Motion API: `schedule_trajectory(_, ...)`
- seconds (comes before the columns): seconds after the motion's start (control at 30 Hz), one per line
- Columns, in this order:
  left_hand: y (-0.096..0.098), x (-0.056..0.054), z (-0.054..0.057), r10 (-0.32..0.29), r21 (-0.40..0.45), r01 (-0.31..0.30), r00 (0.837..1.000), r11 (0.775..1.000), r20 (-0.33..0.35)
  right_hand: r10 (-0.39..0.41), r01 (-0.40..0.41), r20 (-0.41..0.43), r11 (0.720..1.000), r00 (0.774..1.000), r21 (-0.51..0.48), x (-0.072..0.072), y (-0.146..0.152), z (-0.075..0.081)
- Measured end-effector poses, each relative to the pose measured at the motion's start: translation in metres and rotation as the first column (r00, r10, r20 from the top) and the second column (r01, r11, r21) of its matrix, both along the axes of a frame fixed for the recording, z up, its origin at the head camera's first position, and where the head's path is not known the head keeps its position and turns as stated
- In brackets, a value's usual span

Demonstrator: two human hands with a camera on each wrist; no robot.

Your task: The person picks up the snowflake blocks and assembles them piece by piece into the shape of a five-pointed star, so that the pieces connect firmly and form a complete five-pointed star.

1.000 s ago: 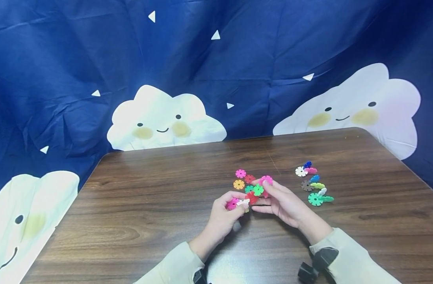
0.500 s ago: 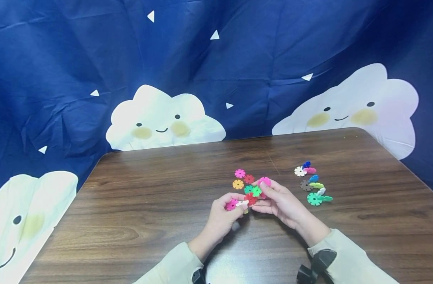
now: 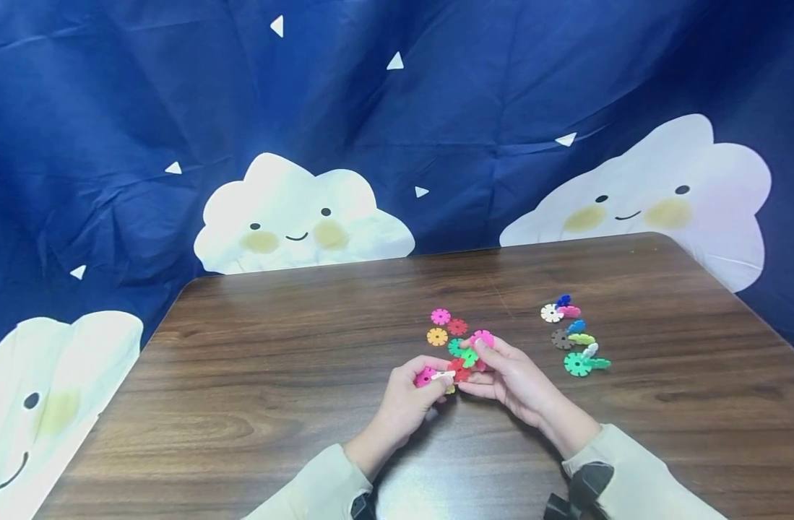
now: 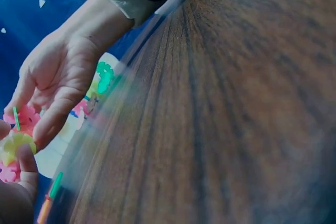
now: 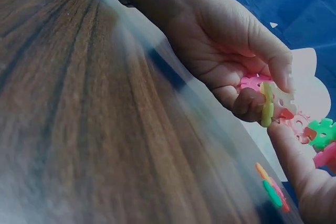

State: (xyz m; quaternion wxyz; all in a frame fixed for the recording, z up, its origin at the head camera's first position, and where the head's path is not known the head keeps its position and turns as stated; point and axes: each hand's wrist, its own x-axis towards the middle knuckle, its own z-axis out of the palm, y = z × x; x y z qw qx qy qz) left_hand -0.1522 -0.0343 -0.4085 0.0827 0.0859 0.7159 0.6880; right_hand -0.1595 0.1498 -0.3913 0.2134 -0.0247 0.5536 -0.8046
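Observation:
Both hands hold a cluster of notched plastic snowflake discs above the table. My left hand (image 3: 399, 404) pinches a white disc (image 3: 442, 375) between thumb and fingers, with a pink disc (image 3: 425, 376) by its index finger and a yellow disc (image 5: 268, 104) beneath. In my right hand (image 3: 523, 383), the thumb presses a second pink disc (image 3: 482, 339) against the fingers. Between the hands sit a red disc (image 3: 459, 370) and a bright green disc (image 3: 469, 357), which look linked to the others. Fingers hide some of the joints.
On the brown wooden table (image 3: 273, 375), behind the hands, lie loose pink (image 3: 440, 316), red (image 3: 458, 327), orange (image 3: 437, 336) and dark green (image 3: 456, 347) discs. Small joined groups, including white (image 3: 552, 313), brown (image 3: 561, 339) and green (image 3: 576, 365) discs, stand to the right.
My right hand has shifted slightly left and down, and the pink and bright green discs have tilted lower, nearer the red one. My left hand keeps its pinch almost in place.

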Motion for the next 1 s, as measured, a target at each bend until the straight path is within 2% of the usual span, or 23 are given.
schedule_trajectory(0.2,0.001,-0.001,0.004,0.008,0.056,-0.007,0.999,0.998,-0.033,0.001,-0.001,-0.059,1.0,0.998,0.002,0.001,-0.003,0.001)
schedule_trajectory(0.3,0.002,-0.001,0.004,0.013,0.103,-0.01,0.999,0.995,-0.034,-0.056,0.057,-0.094,0.998,0.994,0.001,0.003,-0.006,0.0)
schedule_trajectory(0.4,0.003,-0.001,0.002,0.023,0.146,-0.022,1.0,0.989,-0.005,-0.164,0.165,-0.106,0.986,0.981,0.0,0.005,-0.011,-0.001)
schedule_trajectory(0.47,0.005,-0.001,0.001,0.024,0.183,-0.026,1.0,0.983,0.011,-0.249,0.249,-0.106,0.968,0.963,-0.017,0.006,-0.015,-0.002)
schedule_trajectory(0.6,0.01,0.0,0.002,0.036,0.264,-0.043,0.999,0.964,0.031,-0.416,0.413,-0.081,0.909,0.906,-0.053,0.007,-0.027,-0.003)
schedule_trajectory(0.7,0.015,0.001,0.002,0.078,0.3,-0.085,0.996,0.95,0.037,-0.493,0.489,-0.066,0.869,0.867,-0.074,0.01,-0.037,-0.004)
schedule_trajectory(0.77,0.019,0.003,0.002,0.124,0.289,-0.127,0.992,0.949,0.027,-0.523,0.519,-0.062,0.852,0.85,-0.076,0.012,-0.043,-0.005)
schedule_trajectory(0.87,0.025,0.004,0.0,0.196,0.228,-0.192,0.981,0.955,0.007,-0.554,0.552,-0.072,0.832,0.829,-0.055,0.013,-0.05,-0.007)
schedule_trajectory(1.0,0.031,0.007,-0.001,0.241,0.175,-0.235,0.97,0.956,-0.013,-0.58,0.579,-0.087,0.814,0.81,-0.041,0.014,-0.057,-0.008)
